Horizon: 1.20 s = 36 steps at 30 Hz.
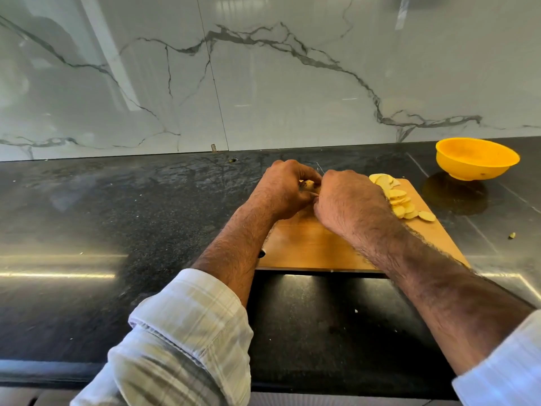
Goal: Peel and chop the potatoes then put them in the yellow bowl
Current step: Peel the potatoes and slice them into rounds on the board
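My left hand [282, 189] grips a small potato [307, 184] that still has brown skin, held above the far left part of the wooden chopping board [310, 247]. My right hand [348, 202] is curled right beside it, touching the left hand, and holds a thin metal tool whose tip [320, 168] pokes out between the hands; the rest of the tool is hidden. A heap of pale round potato slices [399, 200] lies on the board's far right corner. The yellow bowl [477, 158] stands on the counter to the right, apart from the board.
The board lies on a black stone counter [117, 215] backed by a white marble wall. A small dark object [261, 254] shows at the board's left edge under my left forearm. A scrap of peel [511, 235] lies on the counter at the right.
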Available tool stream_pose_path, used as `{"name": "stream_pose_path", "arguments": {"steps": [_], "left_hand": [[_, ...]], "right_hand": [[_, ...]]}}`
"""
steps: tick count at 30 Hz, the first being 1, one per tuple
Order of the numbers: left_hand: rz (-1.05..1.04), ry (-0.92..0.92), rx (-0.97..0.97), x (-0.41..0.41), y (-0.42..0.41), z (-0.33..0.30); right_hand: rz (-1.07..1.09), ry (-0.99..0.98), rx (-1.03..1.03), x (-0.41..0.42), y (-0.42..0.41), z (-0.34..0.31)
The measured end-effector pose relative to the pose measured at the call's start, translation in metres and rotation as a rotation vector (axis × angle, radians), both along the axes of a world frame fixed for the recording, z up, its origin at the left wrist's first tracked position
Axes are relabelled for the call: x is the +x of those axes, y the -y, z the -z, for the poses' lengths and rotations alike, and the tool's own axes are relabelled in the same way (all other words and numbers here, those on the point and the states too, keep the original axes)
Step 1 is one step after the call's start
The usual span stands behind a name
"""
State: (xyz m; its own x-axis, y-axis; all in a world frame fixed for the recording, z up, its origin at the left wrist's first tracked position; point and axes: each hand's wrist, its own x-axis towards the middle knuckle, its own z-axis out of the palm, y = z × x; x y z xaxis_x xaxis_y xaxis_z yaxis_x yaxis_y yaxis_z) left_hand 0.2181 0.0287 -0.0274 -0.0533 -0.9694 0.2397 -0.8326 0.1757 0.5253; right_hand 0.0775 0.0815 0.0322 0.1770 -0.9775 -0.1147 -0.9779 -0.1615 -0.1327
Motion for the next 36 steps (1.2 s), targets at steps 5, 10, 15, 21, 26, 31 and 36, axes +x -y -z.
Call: {"name": "stream_pose_path", "arguments": {"steps": [5,10,15,21,26,31,36], "left_hand": [[-0.004,-0.02,0.004,0.0,0.0,-0.002],[0.018,-0.002,-0.011,-0.002,-0.002,-0.004],[0.013,-0.002,-0.027,-0.001,-0.004,-0.003],[0.011,0.011,-0.014,-0.003,-0.006,-0.005],[-0.004,0.008,-0.004,-0.005,-0.011,-0.007],[0.004,0.014,0.045,-0.008,-0.018,-0.011],[-0.008,-0.027,0.067,-0.006,-0.031,-0.005]], "right_hand": [[-0.026,-0.045,-0.002,-0.008,-0.005,0.004],[-0.043,-0.038,-0.03,-0.013,-0.003,0.011],[-0.049,0.036,-0.071,-0.018,0.001,0.018],[-0.06,0.022,-0.078,-0.024,-0.005,0.026],[-0.117,-0.062,-0.026,-0.02,-0.008,0.02],[-0.143,-0.04,-0.056,-0.046,-0.009,0.023],[-0.118,0.106,-0.12,-0.066,0.0,0.019]]}}
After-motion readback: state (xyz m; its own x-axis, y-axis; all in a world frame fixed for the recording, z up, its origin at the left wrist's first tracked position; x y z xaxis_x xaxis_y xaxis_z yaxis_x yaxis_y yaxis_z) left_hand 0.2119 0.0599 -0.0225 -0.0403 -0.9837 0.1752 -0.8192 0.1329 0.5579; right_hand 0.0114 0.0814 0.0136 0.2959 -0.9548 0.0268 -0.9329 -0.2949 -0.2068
